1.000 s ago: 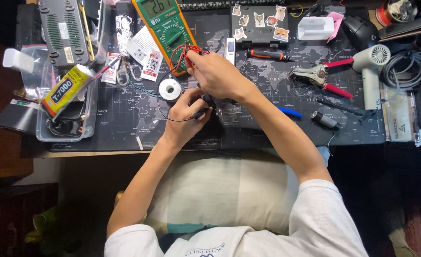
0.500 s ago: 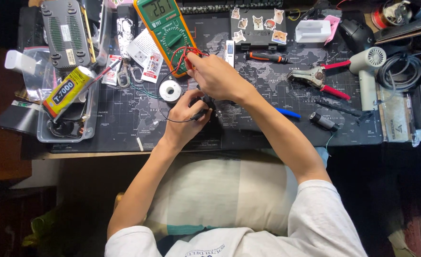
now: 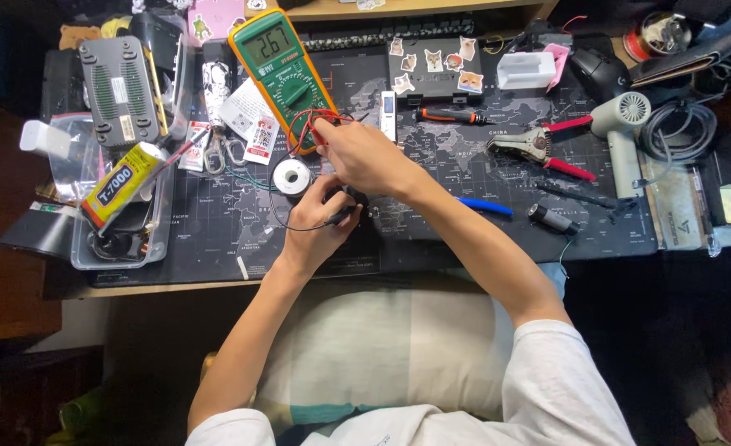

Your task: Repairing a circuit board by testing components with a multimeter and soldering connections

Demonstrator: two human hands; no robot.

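Nearest the green multimeter's (image 3: 283,70) lower end, the left hand (image 3: 320,219) pinches a black probe (image 3: 342,216) in closed fingers – just below the solder spool (image 3: 291,176). Above it, the right hand (image 3: 361,153) grips the red lead (image 3: 312,124) (beside the meter) – desk (image 3: 481,239) beneath.

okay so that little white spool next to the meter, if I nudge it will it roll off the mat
Probably not: the white spool lies flat on its flange on the desk mat, so a nudge should slide it. It looks small and likely light. Tipped on edge, it could roll.
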